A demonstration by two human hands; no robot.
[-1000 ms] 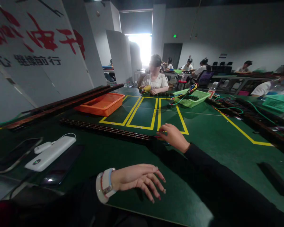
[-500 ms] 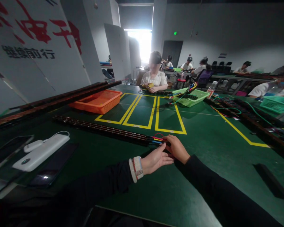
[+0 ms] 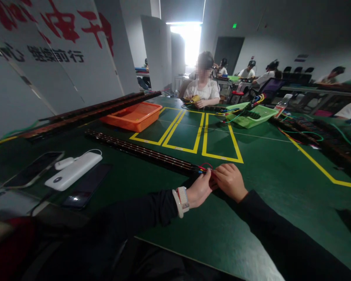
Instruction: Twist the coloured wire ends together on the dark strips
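A long dark strip [image 3: 143, 153] with several pale lines along it lies slantwise on the green table. From its right end come thin coloured wires [image 3: 202, 169], among them red, yellow and blue. My left hand [image 3: 199, 190], with bands round its wrist, is closed in a pinch on the wires just past that end. Against it, my right hand [image 3: 230, 181] has its fingers curled in; a bit of red wire shows at its fingertips. Their far ends are hidden by the fingers.
An orange basket [image 3: 139, 121] and a green basket [image 3: 248, 117] stand farther back, beyond yellow tape outlines [image 3: 179, 149]. A white power bank [image 3: 73, 171] and phones [image 3: 86, 185] lie at left. Dark strips [image 3: 318, 132] with wires lie right. A person [image 3: 203, 88] sits opposite.
My left fingers, stretched out before, have closed in on the wires. My right fingers have curled tighter. The whole view has shifted, so the table things appear farther right.
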